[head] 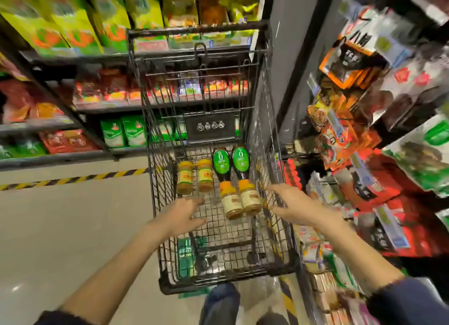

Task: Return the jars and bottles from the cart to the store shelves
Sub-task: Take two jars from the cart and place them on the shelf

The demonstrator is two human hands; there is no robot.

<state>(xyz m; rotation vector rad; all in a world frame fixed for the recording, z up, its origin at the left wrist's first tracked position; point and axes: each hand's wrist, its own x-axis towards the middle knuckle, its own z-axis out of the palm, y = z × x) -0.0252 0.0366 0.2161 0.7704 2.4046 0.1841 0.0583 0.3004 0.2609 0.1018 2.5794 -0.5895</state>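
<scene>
A black wire cart (267, 264) stands in front of me. On its mesh floor lie two dark bottles with green labels (221, 163) (240, 160) and several yellow-capped jars: two small ones at the left (185, 180) (205, 177) and two paler ones (232, 203) (251, 199) below the bottles. My left hand (184, 215) hovers open inside the cart, just below the left jars. My right hand (294, 204) is open over the cart's right wall, beside the pale jars. Neither hand holds anything.
Shelves with green and red packets (121, 132) run along the left and behind the cart. A crowded shelf of orange, red and green packs (364, 154) presses close on the right. A yellow-black floor stripe (73, 179) crosses the pale floor at left.
</scene>
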